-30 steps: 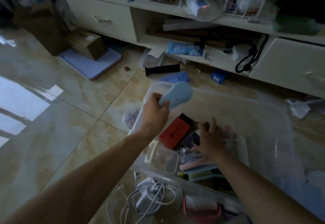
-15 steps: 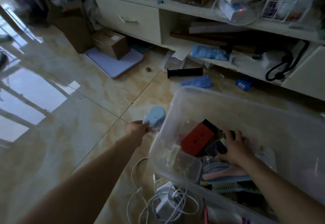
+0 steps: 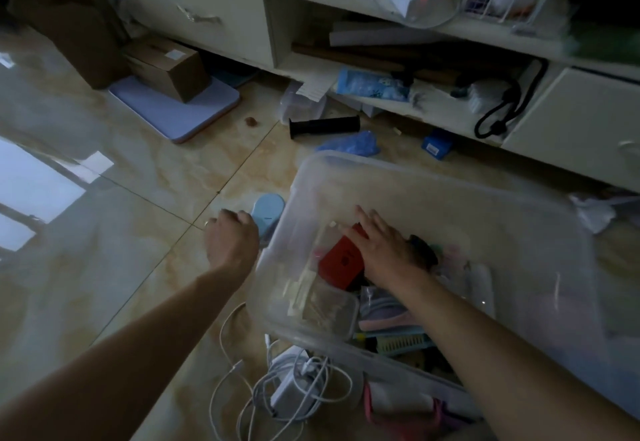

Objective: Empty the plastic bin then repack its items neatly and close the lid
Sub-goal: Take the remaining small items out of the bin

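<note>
The clear plastic bin (image 3: 433, 181) stands on the tiled floor at the right, with no lid on it. Inside lie a red box (image 3: 341, 264), a small clear container (image 3: 329, 305), combs and brushes (image 3: 403, 340) and other small items. My right hand (image 3: 381, 246) reaches into the bin, its fingers straight and resting on the red box. My left hand (image 3: 232, 240) is outside the bin's left wall, low over the floor. Its fingers curl over the near end of a light blue oval item (image 3: 267, 210) lying on the tiles.
A white charger with tangled cables (image 3: 294, 385) lies on the floor in front of the bin. Behind the bin are a black grip (image 3: 323, 126), a blue glove (image 3: 349, 144) and a small blue box (image 3: 437, 144). A cabinet (image 3: 207, 18) lines the back; a cardboard box (image 3: 166, 66) stands at the left.
My left hand carried the light blue item from above the bin down to the floor left of it. My right hand moved forward onto the red box.
</note>
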`<state>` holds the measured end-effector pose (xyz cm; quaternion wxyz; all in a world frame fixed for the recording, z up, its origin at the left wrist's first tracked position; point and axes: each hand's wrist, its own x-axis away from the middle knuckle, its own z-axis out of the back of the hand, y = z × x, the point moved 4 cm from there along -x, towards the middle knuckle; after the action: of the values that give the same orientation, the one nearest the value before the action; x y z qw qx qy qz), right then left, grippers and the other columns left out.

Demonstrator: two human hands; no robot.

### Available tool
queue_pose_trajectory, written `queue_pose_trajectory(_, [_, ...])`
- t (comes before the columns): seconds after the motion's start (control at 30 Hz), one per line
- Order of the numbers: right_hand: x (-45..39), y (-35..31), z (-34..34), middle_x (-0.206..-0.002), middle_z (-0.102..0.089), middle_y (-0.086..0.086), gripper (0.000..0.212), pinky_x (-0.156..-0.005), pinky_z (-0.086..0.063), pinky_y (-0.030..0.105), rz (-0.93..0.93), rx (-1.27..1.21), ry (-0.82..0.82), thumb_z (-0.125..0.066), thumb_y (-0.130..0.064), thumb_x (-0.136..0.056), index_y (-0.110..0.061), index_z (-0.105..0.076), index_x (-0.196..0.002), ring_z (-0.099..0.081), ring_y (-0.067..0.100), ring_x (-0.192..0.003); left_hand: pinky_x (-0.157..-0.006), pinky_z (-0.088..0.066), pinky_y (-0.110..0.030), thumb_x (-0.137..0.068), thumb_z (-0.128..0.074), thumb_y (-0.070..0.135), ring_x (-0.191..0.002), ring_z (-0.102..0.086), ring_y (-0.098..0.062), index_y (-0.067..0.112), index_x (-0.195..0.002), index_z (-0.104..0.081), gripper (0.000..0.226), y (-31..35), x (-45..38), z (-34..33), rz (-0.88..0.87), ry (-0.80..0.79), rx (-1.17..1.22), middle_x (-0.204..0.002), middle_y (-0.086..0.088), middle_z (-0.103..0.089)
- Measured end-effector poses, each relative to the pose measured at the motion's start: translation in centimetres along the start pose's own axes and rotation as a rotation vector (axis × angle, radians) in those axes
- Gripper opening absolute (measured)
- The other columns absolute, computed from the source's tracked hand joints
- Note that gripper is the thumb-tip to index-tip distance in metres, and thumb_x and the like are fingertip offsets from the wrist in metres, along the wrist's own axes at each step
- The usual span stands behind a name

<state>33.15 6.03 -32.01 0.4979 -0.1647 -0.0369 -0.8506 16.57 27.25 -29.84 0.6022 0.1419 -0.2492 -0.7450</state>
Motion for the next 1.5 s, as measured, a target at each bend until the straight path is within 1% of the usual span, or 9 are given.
queue_pose_trajectory(0.17, [-1.1,0.2,-0.9,-0.167,0.005,0.007,0.068,-0.121,-0.011,0.053,-0.028,0.159,-0.129,-0.042,-0.012,-0.102,-0.038,-0.013,-0.157,0.004,0.033,-0.153,-0.085,-0.054,-0.039,-0.094,-0.026,0.069,-0.087,-0.067,-0.023,0.017,-0.097,-0.068,0.068,4.6,2.9,0.9,-0.065,-0.463,0.269,-0.099,-0.007,-0.070])
queue_pose_trajectory(0.27, [-1.2,0.2,-0.5,-0.167,-0.001,0.009,0.060,-0.121,-0.013,0.053,0.010,0.186,-0.063,-0.042,-0.016,-0.102,-0.034,-0.021,-0.155,-0.003,0.033,-0.153,-0.073,-0.051,-0.031,-0.088,-0.045,0.073,-0.087,-0.063,-0.018,0.018,-0.115,-0.056,0.062,6.9,5.4,1.3,-0.264,-0.617,0.040,-0.101,-0.002,-0.064])
queue_pose_trajectory(0.43, [-1.0,0.8,0.0,-0.163,-0.021,0.005,0.074,-0.119,-0.015,0.052,0.084,0.222,0.004,-0.063,-0.018,-0.089,-0.027,-0.027,-0.153,-0.017,0.029,-0.150,-0.070,-0.057,-0.039,-0.079,-0.053,-0.008,-0.084,-0.062,-0.020,0.010,-0.117,-0.048,0.042,7.9,6.9,1.0,-0.387,-0.415,-0.033,-0.088,-0.002,-0.062])
queue_pose_trajectory(0.67, [2.0,3.0,4.5,-0.119,-0.051,0.013,0.088,-0.099,-0.043,0.047,-0.052,0.041,0.375,-0.068,-0.052,-0.065,-0.011,-0.041,-0.139,-0.052,0.034,-0.106,-0.056,-0.037,-0.022,-0.081,-0.056,-0.007,-0.066,-0.047,-0.004,0.012,-0.111,-0.049,0.036,8.9,6.9,1.0,-0.444,-0.327,-0.050,-0.076,0.007,-0.050])
queue_pose_trajectory(1.0, [14.2,11.2,13.6,-0.114,-0.055,0.007,0.067,-0.073,-0.045,0.034,-0.360,-0.310,0.590,-0.066,-0.057,-0.074,-0.018,-0.047,-0.124,-0.053,0.027,-0.103,-0.070,-0.050,-0.044,-0.083,-0.063,0.002,-0.093,-0.060,-0.043,0.006,-0.116,-0.048,0.036,8.8,6.7,1.8,-0.431,-0.249,-0.226,-0.106,-0.026,-0.061])
queue_pose_trajectory(1.1, [18.3,15.0,13.8,-0.109,-0.059,0.005,0.065,-0.073,-0.043,0.034,-0.554,-0.521,0.711,-0.058,-0.063,-0.067,-0.019,-0.051,-0.115,-0.057,0.027,-0.100,-0.088,-0.047,-0.056,-0.081,-0.072,0.016,-0.114,-0.049,-0.047,0.005,-0.132,-0.041,0.061,9.1,8.8,2.0,-0.594,-0.092,-0.345,-0.129,-0.029,-0.047])
queue_pose_trajectory(1.3, [26.9,21.6,11.2,-0.105,-0.061,0.001,0.062,-0.070,-0.044,0.031,-0.921,-0.696,0.895,-0.062,-0.058,-0.078,-0.016,-0.050,-0.122,-0.063,0.024,-0.093,-0.094,-0.043,-0.046,-0.080,-0.066,0.022,-0.099,-0.058,-0.036,0.011,-0.100,-0.068,0.022,13.9,17.8,-0.5,-0.921,-0.103,-0.363,-0.108,-0.017,-0.062])
queue_pose_trajectory(1.4, [29.8,23.3,7.4,-0.109,-0.061,0.008,0.075,-0.070,-0.041,0.031,-1.145,-0.691,0.708,-0.062,-0.063,-0.074,-0.011,-0.049,-0.126,-0.060,0.028,-0.090,-0.090,-0.048,-0.042,-0.080,-0.060,0.021,-0.097,-0.058,-0.035,0.013,-0.100,-0.068,0.024,14.3,20.3,-2.9,-0.839,-0.299,-0.408,-0.106,-0.016,-0.062])
queue_pose_trajectory(1.5, [31.1,23.4,2.6,-0.117,-0.064,0.014,0.102,-0.073,-0.052,0.033,-1.286,-0.780,0.184,-0.068,-0.074,-0.054,-0.006,-0.054,-0.129,-0.063,0.029,-0.091,-0.079,-0.050,-0.037,-0.086,-0.052,0.021,-0.093,-0.060,-0.035,0.009,-0.106,-0.065,0.026,14.1,22.0,-4.8,-0.751,-0.507,-0.466,-0.107,-0.020,-0.062])
